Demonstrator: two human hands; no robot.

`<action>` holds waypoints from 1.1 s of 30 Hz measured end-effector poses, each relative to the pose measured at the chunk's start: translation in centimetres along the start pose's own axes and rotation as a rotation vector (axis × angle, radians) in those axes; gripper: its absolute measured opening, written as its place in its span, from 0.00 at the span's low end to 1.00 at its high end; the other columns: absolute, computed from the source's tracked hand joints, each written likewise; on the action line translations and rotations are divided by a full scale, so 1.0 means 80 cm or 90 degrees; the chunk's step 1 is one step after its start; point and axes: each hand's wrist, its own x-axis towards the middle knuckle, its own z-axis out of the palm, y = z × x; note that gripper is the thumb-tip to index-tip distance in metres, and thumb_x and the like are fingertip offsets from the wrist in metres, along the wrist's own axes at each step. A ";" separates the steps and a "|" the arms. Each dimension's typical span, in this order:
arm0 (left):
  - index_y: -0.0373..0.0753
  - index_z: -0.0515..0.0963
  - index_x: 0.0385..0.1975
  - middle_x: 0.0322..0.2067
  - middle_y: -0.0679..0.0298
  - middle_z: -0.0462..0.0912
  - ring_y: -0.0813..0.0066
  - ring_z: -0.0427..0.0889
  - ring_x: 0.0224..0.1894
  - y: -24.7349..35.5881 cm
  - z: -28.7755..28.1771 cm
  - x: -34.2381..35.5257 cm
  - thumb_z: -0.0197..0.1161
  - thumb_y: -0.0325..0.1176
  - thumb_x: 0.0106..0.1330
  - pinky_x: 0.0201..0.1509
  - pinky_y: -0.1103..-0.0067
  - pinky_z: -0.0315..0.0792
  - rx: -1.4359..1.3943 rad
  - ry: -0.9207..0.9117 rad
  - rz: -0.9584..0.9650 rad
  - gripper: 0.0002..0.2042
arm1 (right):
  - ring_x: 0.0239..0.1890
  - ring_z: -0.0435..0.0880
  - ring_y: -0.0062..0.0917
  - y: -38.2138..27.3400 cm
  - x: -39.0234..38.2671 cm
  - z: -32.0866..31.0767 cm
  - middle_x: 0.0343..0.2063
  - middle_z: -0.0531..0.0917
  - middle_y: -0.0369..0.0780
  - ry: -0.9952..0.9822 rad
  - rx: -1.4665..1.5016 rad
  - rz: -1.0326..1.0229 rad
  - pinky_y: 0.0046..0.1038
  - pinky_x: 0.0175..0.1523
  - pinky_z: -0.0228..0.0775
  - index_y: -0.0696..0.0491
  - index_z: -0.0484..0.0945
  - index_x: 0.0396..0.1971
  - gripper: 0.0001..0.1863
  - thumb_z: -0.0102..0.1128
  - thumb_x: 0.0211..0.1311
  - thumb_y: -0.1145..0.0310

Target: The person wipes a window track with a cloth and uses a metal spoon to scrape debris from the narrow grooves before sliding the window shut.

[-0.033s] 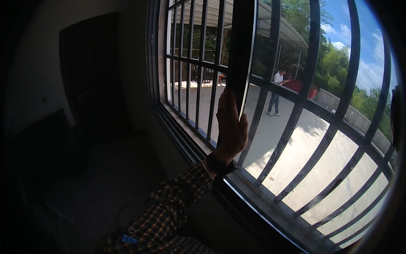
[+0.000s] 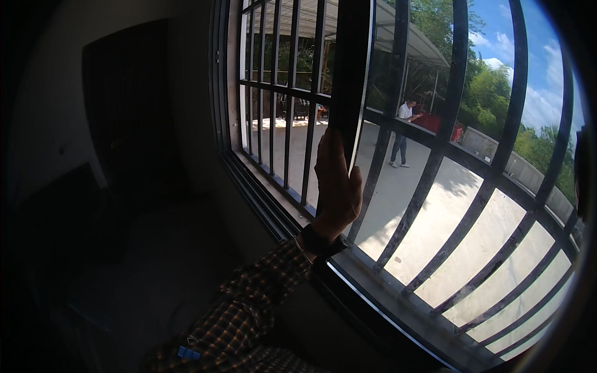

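My left hand [image 2: 337, 183] is raised against the dark upright frame [image 2: 353, 68] of a sliding window panel. Its fingers stretch upward and rest along the frame, with the thumb apart on the right side. No loose object shows in it. A dark band [image 2: 315, 240] circles the wrist, and a checked sleeve [image 2: 249, 295] covers the forearm. Behind the hand, the window's metal bars [image 2: 292, 137] run across the opening. Below it lies the sill track [image 2: 264, 208]. My right hand is out of view.
Through the bars, a person [image 2: 403, 133] stands on a paved yard [image 2: 435, 230] near a red object [image 2: 429, 122]. A canopy [image 2: 423, 46], trees and a low wall [image 2: 525, 168] are beyond. Indoors on the left, a dark door [image 2: 127, 105] shows in deep shade.
The view has shifted slightly, so the window and door sit a little further left. My left hand stays on the window frame.
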 end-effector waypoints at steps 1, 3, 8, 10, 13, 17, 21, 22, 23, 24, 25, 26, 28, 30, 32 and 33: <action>0.34 0.40 0.72 0.71 0.45 0.46 0.50 0.46 0.73 0.004 0.006 0.001 0.33 0.49 0.75 0.73 0.58 0.44 -0.019 0.008 0.005 0.32 | 0.40 0.82 0.30 0.002 0.001 -0.009 0.40 0.81 0.42 0.036 -0.015 0.003 0.31 0.47 0.75 0.52 0.78 0.48 0.24 0.48 0.69 0.46; 0.34 0.42 0.72 0.71 0.46 0.46 0.51 0.46 0.73 0.016 0.014 0.011 0.33 0.49 0.75 0.73 0.59 0.44 -0.099 0.045 -0.011 0.32 | 0.39 0.82 0.30 0.017 0.003 -0.027 0.40 0.82 0.42 0.098 -0.035 0.005 0.31 0.47 0.75 0.52 0.78 0.48 0.24 0.49 0.69 0.46; 0.33 0.47 0.70 0.67 0.43 0.52 0.49 0.52 0.70 -0.002 0.005 0.012 0.34 0.46 0.76 0.70 0.59 0.54 -0.063 0.059 0.040 0.29 | 0.38 0.83 0.29 0.088 -0.007 -0.075 0.39 0.82 0.42 0.225 -0.160 0.035 0.31 0.46 0.76 0.51 0.78 0.47 0.24 0.49 0.69 0.45; 0.32 0.46 0.70 0.67 0.42 0.50 0.48 0.54 0.69 -0.006 0.009 0.018 0.34 0.45 0.76 0.69 0.58 0.57 -0.072 0.070 0.047 0.29 | 0.38 0.83 0.29 0.119 -0.011 -0.100 0.38 0.82 0.42 0.309 -0.300 0.039 0.30 0.46 0.76 0.51 0.78 0.47 0.24 0.49 0.69 0.45; 0.38 0.47 0.71 0.67 0.44 0.51 0.49 0.54 0.69 -0.009 0.021 0.005 0.35 0.44 0.76 0.69 0.58 0.57 -0.042 0.076 0.022 0.27 | 0.37 0.83 0.29 0.186 -0.004 -0.102 0.38 0.82 0.42 0.310 -0.809 0.008 0.30 0.45 0.76 0.51 0.78 0.46 0.24 0.49 0.69 0.45; 0.37 0.50 0.70 0.66 0.47 0.55 0.51 0.55 0.68 -0.030 0.002 0.034 0.34 0.40 0.76 0.70 0.59 0.55 0.028 0.089 0.086 0.25 | 0.52 0.77 0.24 0.273 -0.003 -0.055 0.56 0.74 0.41 0.313 -1.496 -0.348 0.27 0.50 0.74 0.51 0.66 0.62 0.23 0.54 0.69 0.62; 0.38 0.51 0.70 0.67 0.48 0.55 0.51 0.55 0.68 -0.052 0.033 0.006 0.35 0.37 0.77 0.71 0.60 0.54 0.069 0.100 0.104 0.24 | 0.56 0.75 0.26 0.261 0.004 -0.068 0.58 0.72 0.41 0.187 -0.739 -0.194 0.29 0.55 0.72 0.52 0.65 0.63 0.25 0.55 0.68 0.63; 0.38 0.52 0.70 0.66 0.48 0.55 0.52 0.55 0.69 -0.055 0.029 0.008 0.35 0.37 0.77 0.71 0.60 0.54 0.086 0.093 0.093 0.23 | 0.56 0.75 0.26 0.251 0.005 -0.068 0.58 0.72 0.41 0.159 -0.417 -0.144 0.29 0.56 0.71 0.52 0.65 0.63 0.25 0.55 0.68 0.63; 0.38 0.52 0.70 0.66 0.48 0.55 0.52 0.56 0.69 -0.071 -0.021 0.025 0.35 0.37 0.77 0.71 0.60 0.55 0.140 0.078 0.117 0.23 | 0.57 0.74 0.27 0.239 -0.004 -0.044 0.58 0.72 0.41 0.058 -0.011 -0.090 0.30 0.56 0.70 0.52 0.65 0.63 0.25 0.55 0.68 0.64; 0.38 0.52 0.70 0.66 0.48 0.55 0.52 0.56 0.69 -0.088 -0.006 0.021 0.35 0.36 0.77 0.71 0.60 0.55 0.125 0.080 0.112 0.23 | 0.57 0.74 0.27 0.231 -0.001 -0.040 0.59 0.71 0.41 0.048 0.291 -0.049 0.31 0.57 0.70 0.52 0.65 0.63 0.25 0.55 0.67 0.64; 0.38 0.52 0.70 0.67 0.47 0.55 0.52 0.56 0.68 -0.103 0.012 0.016 0.36 0.38 0.77 0.70 0.60 0.56 0.116 0.077 0.103 0.24 | 0.58 0.73 0.28 0.232 0.008 -0.031 0.59 0.71 0.41 -0.003 0.386 -0.005 0.32 0.58 0.69 0.53 0.65 0.63 0.25 0.56 0.67 0.65; 0.38 0.51 0.70 0.67 0.46 0.55 0.51 0.56 0.68 -0.123 0.013 0.017 0.36 0.40 0.77 0.70 0.61 0.56 0.114 0.073 0.087 0.24 | 0.58 0.73 0.29 0.230 -0.008 -0.029 0.59 0.71 0.42 -0.062 0.561 -0.015 0.32 0.59 0.69 0.53 0.65 0.63 0.25 0.56 0.67 0.65; 0.37 0.51 0.70 0.66 0.45 0.55 0.50 0.56 0.68 -0.144 -0.006 0.032 0.36 0.42 0.77 0.69 0.60 0.57 0.101 0.047 0.043 0.25 | 0.59 0.72 0.30 0.220 -0.023 -0.011 0.60 0.71 0.42 -0.112 0.600 -0.007 0.34 0.61 0.68 0.53 0.65 0.63 0.26 0.56 0.66 0.66; 0.35 0.50 0.70 0.66 0.44 0.56 0.49 0.58 0.68 -0.181 0.005 0.032 0.36 0.44 0.77 0.70 0.61 0.57 0.070 0.035 0.016 0.26 | 0.60 0.71 0.31 0.210 -0.029 0.002 0.60 0.70 0.42 -0.109 0.612 -0.001 0.35 0.63 0.67 0.54 0.65 0.63 0.26 0.56 0.66 0.67; 0.33 0.50 0.69 0.66 0.42 0.56 0.48 0.59 0.67 -0.211 0.025 0.021 0.35 0.46 0.77 0.70 0.62 0.56 0.097 0.055 0.070 0.28 | 0.59 0.71 0.30 0.194 -0.031 0.008 0.59 0.70 0.42 -0.056 0.533 0.007 0.36 0.63 0.65 0.55 0.66 0.62 0.27 0.59 0.63 0.68; 0.32 0.50 0.69 0.66 0.41 0.56 0.48 0.59 0.67 -0.217 0.021 0.021 0.35 0.46 0.77 0.70 0.62 0.56 0.108 0.065 0.083 0.28 | 0.58 0.71 0.29 0.181 -0.034 0.011 0.58 0.71 0.42 -0.032 0.485 0.018 0.35 0.63 0.65 0.55 0.66 0.61 0.28 0.61 0.61 0.68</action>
